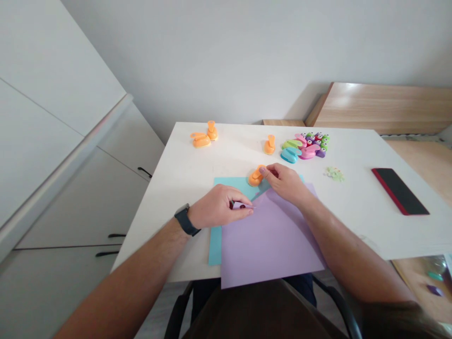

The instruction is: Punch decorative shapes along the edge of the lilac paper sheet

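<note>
My left hand (219,207) pinches a folded-up corner of a lilac paper sheet (271,240), where a small dark mark shows near my fingertips. My right hand (286,183) rests on the sheet's upper edge, its fingers gripping an orange craft punch (256,176). A turquoise paper sheet (214,247) lies partly beneath the lilac one. Both sheets lie at the near edge of the white table (155,235). A black watch (186,220) sits on my left wrist.
Farther back stand several orange punches (201,140) and a heap of multicoloured punches (305,147). Pale paper scraps (334,174) and a red-and-black phone (399,190) lie to the right. White cabinets stand left, wooden surfaces right.
</note>
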Available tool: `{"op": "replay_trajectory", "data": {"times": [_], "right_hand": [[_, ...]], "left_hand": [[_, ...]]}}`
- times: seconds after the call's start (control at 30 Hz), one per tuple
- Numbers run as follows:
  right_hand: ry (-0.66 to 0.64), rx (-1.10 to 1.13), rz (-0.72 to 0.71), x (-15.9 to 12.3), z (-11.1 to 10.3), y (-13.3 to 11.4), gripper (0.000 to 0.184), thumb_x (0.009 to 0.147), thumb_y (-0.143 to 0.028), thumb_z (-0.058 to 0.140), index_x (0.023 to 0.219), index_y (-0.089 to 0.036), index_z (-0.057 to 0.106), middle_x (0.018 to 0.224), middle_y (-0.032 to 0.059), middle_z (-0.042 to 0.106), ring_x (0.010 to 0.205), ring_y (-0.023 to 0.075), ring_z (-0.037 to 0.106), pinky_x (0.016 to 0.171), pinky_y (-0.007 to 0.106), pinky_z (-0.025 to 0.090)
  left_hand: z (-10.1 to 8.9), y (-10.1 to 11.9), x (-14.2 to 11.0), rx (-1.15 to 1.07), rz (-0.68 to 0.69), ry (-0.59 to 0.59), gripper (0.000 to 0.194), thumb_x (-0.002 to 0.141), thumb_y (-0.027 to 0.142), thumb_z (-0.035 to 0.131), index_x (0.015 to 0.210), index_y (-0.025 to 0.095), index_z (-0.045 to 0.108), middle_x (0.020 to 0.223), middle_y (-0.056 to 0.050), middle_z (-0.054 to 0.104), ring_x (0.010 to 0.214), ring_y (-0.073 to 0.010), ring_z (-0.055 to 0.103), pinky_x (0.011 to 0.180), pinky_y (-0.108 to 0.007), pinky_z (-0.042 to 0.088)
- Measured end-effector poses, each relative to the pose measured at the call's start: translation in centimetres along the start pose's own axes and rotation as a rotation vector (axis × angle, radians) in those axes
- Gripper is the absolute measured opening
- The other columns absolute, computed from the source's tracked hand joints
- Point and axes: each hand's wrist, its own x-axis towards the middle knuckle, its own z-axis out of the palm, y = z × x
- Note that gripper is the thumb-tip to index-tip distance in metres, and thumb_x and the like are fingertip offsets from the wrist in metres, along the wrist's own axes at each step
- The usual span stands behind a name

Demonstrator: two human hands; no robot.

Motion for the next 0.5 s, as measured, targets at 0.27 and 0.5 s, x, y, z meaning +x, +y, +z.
{"op": "replay_trajectory", "data": {"times": [0.27,0.5], "right_hand": [[-0.203,0.345,-0.201,-1.3,-2.1,-1.3,0.059,0.102,-0.064,0.037,0.087,-0.021,0.074,0.085,0.0057,0.075,0.078,0.0204,0.068,0.075,0.033,0.052],[-0.37,0.324,-0.292,-1.8,-1.8,-2.0,0.062,0.104,-0.062,0.031,0.091,-0.022,0.075,0.093,0.0051,0.076,0.085,0.0207,0.069,0.082,0.034,0.052]], "left_hand": [[0.1,0.1,0.0,-0.025,0.025,-0.026,0.022,0.091,0.035,0.068,0.098,0.021,0.082,0.087,-0.003,0.078,0.073,-0.0134,0.067,0.069,-0.025,0.048],[0.1,-0.1,0.0,-0.02,0.008,-0.022,0.022,0.091,0.035,0.068,0.1,0.02,0.082,0.086,-0.003,0.078,0.072,-0.0127,0.066,0.068,-0.025,0.048]]}}
